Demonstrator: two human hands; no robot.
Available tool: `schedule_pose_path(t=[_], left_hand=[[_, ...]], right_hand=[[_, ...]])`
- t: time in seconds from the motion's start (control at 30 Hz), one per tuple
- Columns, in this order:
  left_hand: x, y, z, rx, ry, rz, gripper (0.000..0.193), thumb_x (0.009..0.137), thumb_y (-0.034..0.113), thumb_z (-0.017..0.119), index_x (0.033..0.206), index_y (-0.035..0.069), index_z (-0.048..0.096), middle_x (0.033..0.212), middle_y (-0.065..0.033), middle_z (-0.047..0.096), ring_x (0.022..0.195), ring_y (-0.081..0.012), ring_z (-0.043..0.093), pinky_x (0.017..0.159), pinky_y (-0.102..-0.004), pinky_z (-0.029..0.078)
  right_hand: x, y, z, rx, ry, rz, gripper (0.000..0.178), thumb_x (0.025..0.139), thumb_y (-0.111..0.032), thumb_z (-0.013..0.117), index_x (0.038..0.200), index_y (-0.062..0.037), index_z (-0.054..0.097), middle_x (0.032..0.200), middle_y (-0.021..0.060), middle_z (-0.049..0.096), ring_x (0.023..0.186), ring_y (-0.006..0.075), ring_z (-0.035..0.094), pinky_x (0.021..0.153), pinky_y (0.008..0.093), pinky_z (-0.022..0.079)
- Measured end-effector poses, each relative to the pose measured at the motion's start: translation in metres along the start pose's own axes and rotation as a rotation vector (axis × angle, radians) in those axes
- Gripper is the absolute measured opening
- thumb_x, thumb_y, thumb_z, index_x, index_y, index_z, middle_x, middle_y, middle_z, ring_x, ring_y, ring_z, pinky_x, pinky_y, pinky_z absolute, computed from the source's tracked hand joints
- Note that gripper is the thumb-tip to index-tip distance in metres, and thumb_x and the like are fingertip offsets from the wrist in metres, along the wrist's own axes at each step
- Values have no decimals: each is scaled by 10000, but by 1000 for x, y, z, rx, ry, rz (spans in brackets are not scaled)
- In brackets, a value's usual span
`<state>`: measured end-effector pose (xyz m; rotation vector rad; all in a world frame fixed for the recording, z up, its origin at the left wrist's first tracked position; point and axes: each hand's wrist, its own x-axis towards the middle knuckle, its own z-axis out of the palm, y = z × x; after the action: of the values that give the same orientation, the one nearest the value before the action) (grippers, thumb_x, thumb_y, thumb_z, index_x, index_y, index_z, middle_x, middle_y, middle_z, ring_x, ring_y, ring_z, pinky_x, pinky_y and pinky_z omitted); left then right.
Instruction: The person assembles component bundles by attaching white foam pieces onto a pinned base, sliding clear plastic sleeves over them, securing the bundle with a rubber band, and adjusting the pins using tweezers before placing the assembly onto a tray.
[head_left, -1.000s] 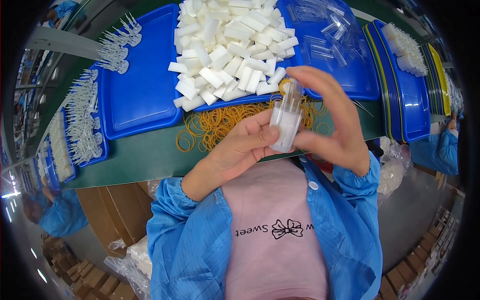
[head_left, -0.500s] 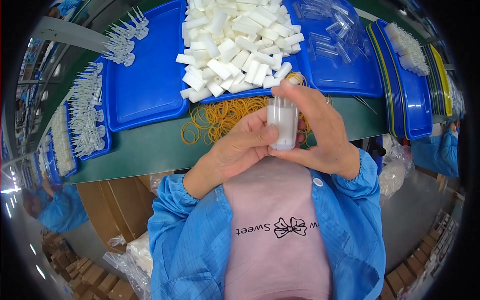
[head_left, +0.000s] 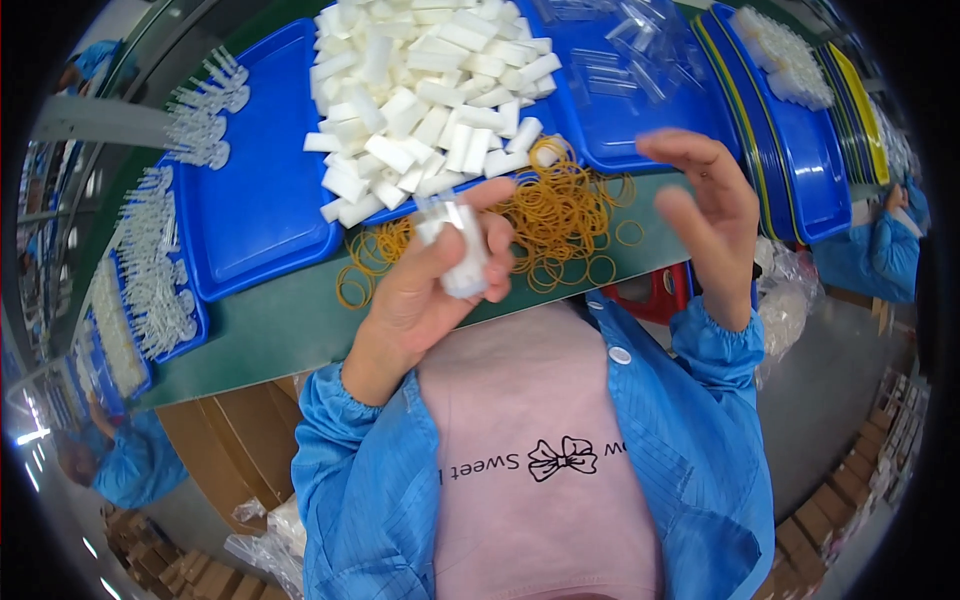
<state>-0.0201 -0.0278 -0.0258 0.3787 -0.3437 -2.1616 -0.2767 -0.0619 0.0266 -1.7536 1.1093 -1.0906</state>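
Observation:
My left hand (head_left: 425,290) grips a small clear plastic tube (head_left: 462,252) stuffed with white material, tilted over the near edge of the green table (head_left: 290,325). My right hand (head_left: 710,225) hovers apart to the right, fingers spread, holding nothing. Between and behind the hands lies a loose heap of tan rubber bands (head_left: 560,215). Further back a blue tray (head_left: 260,200) carries a big pile of white folded pieces (head_left: 420,90).
Another blue tray (head_left: 650,100) at the back right holds clear plastic tubes. Stacked blue and yellow trays (head_left: 810,130) stand far right. White plastic forks (head_left: 150,270) fill trays on the left. Other people in blue coats work at both sides. Cardboard boxes sit under the table.
My right hand has let go of the tube and moved away to the right, opening. My left hand now holds the tube alone and has tilted it lower and leftward.

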Motion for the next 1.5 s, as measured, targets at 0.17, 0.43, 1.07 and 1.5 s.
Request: schedule_pose_path(t=[0.17, 0.43, 1.07, 1.5], left_hand=[[-1, 2, 1, 50, 93, 75, 460, 804, 366, 674, 1147, 98, 526, 869, -52, 541, 798, -199, 544, 645, -316, 458], [-1, -2, -9, 43, -51, 13, 373, 801, 360, 681, 1043, 124, 522, 786, -32, 514, 755, -185, 537, 641, -324, 446], [8, -23, 37, 1083, 54, 201, 951, 637, 71, 802, 1406, 46, 244, 862, -63, 600, 783, -119, 568, 693, -229, 437], [17, -24, 34, 1925, 135, 435, 301, 661, 132, 688, 900, 95, 509, 775, -99, 595, 745, -320, 599, 588, -416, 445]], right_hand=[[-18, 52, -14, -380, 128, -3, 113, 740, 9, 654, 850, -15, 648, 858, 53, 613, 807, 174, 567, 723, 284, 441], [-24, 92, -1, -651, 76, -168, 64, 695, -80, 696, 755, -78, 672, 709, 27, 536, 682, 199, 491, 626, 327, 355], [-24, 0, 26, -130, 210, -107, 47, 818, -55, 598, 812, -21, 566, 916, 76, 512, 840, 169, 502, 744, 274, 407], [-10, -31, 54, 154, -106, -117, 83, 824, -115, 613, 806, -48, 567, 914, 102, 577, 741, 170, 513, 707, 275, 422]])
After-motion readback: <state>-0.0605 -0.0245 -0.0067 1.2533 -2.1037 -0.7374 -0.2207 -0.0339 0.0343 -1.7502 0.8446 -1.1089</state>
